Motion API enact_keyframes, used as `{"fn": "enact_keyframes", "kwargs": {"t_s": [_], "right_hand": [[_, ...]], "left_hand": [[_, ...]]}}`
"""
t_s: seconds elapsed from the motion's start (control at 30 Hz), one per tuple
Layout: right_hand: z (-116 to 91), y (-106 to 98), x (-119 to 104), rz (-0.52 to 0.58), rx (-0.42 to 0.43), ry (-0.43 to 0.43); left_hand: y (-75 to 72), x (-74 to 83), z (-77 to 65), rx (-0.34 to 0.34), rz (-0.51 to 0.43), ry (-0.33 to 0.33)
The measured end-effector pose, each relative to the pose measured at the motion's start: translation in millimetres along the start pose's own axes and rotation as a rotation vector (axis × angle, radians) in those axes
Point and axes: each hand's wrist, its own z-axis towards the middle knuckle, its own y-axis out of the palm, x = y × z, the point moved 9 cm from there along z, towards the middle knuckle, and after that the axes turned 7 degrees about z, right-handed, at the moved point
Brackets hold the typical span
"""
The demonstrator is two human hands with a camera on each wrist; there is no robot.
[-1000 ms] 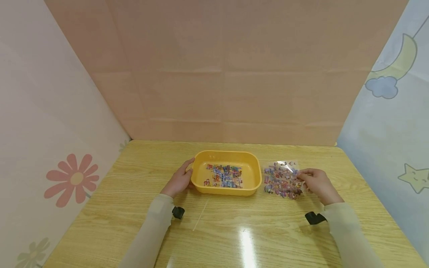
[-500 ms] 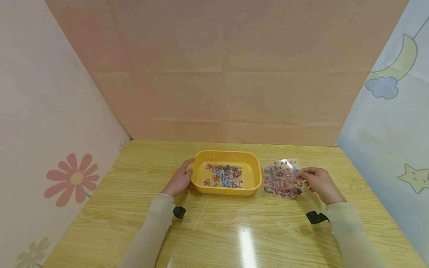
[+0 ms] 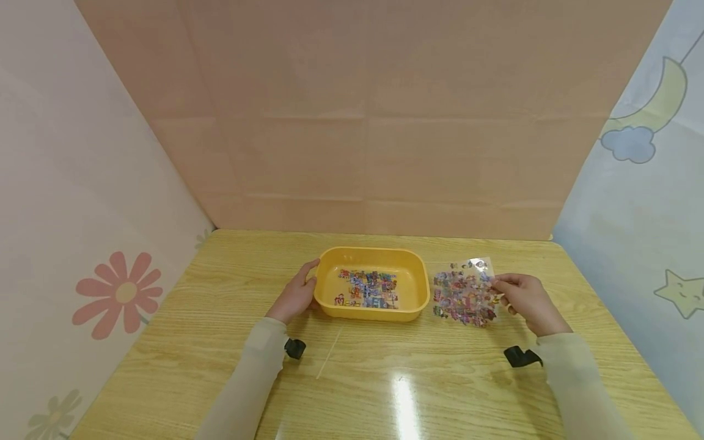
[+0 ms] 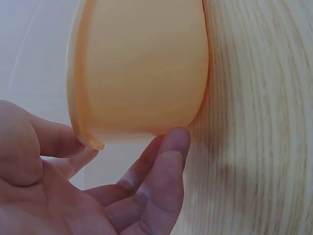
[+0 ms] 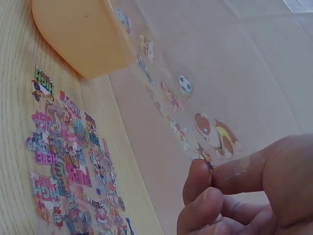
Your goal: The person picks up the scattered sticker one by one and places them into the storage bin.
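Note:
My left hand holds the left end of a yellow plastic tray. In the left wrist view its thumb touches the tray rim and its fingertips press low against the outer wall. Clear sticker sheets with colourful cartoon pups and lettering lie on the table right of the tray. Between thumb and forefinger, my right hand pinches the edge of a clear sticker sheet, raised at an angle above the others. More sticker sheets lie inside the tray; how many is unclear.
The wooden table has a thin pale strip in front of the tray. A tan backdrop stands along the far edge. Printed panels rise at the left and right.
My right hand has shifted slightly to the right, and the pinched sheet's far corner has risen with it. The left hand and the tray stay in place.

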Motion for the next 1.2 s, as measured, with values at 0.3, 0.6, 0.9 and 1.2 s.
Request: {"fn": "enact_keyframes", "kwargs": {"t_s": [0.3,0.6,0.9,1.2], "right_hand": [[-2,1,-6,0.027,0.004,-0.007],[-3,3,-12,0.032,0.010,-0.019],[-3,7,-18,0.031,0.001,-0.026],[-2,13,-26,0.027,-0.008,-0.049]], "left_hand": [[-0.3,0.5,-0.3,0.002,0.010,0.006],[0.6,0.2,-0.2,-0.003,-0.001,0.000],[0.7,-1.5,0.6,0.001,0.003,-0.001],[0.9,-1.7,0.5,0.001,-0.006,-0.004]]}}
